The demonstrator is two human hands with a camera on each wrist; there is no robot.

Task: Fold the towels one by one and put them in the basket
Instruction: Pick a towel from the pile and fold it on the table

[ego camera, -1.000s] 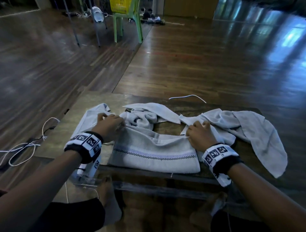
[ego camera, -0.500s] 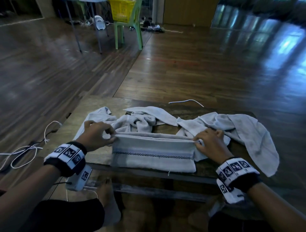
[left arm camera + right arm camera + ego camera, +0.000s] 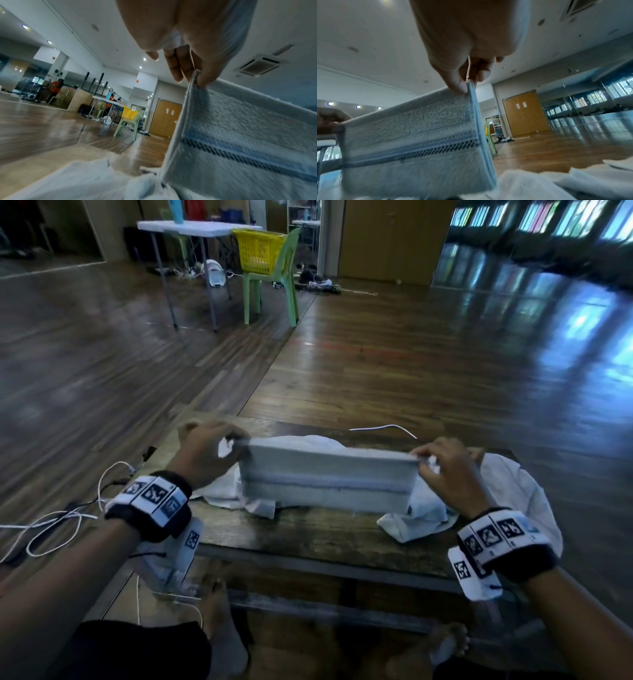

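Observation:
A folded grey towel (image 3: 327, 482) with a dark checked stripe hangs as a taut strip just above the low wooden table (image 3: 308, 537). My left hand (image 3: 209, 451) pinches its upper left corner, seen close in the left wrist view (image 3: 197, 79). My right hand (image 3: 442, 470) pinches its upper right corner between thumb and fingers (image 3: 467, 85). The same towel (image 3: 248, 142) (image 3: 412, 132) fills both wrist views. Loose crumpled towels (image 3: 513, 491) lie on the table behind and beside it. The yellow basket (image 3: 258, 251) stands on a green chair far across the room.
A green plastic chair (image 3: 274, 285) and a white folding table (image 3: 191, 229) stand at the far side of the wooden floor. White cables (image 3: 61, 522) trail on the floor to the left. A thin white cord (image 3: 383, 429) lies at the table's far edge.
Both hands have lifted the folded towel off the table by its top corners, so it now hangs upright. The head view has tilted up, showing the basket and chair.

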